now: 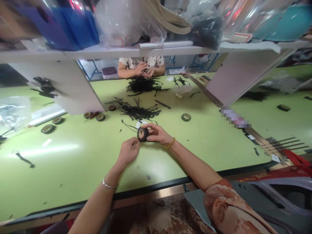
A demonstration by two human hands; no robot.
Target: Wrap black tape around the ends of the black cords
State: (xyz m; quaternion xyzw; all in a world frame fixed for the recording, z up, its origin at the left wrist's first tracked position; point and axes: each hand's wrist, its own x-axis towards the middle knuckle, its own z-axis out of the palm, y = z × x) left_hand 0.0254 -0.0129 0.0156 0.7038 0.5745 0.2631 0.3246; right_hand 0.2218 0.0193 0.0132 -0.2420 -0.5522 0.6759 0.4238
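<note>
My right hand [159, 134] is closed round a roll of black tape [142, 134], its cardboard core facing left toward me. Just left of the roll, my left hand [130, 149] has its fingers pinched together at the tape's lower edge; what lies between them is too small to make out. A thin black cord [129, 124] runs behind the roll, and a white round piece [141, 123] lies partly hidden behind it. Beyond my hands, a heap of thin black cords [137, 110] is spread on the green table [161, 165].
Several tape rolls lie about, among them one roll [186, 117] at right and another [47, 129] at left. A co-worker's hands [146, 70] are behind a second black heap [143, 85]. A loaded shelf [117, 52] spans overhead, with side panels; a metal rail [207, 92] runs along the right.
</note>
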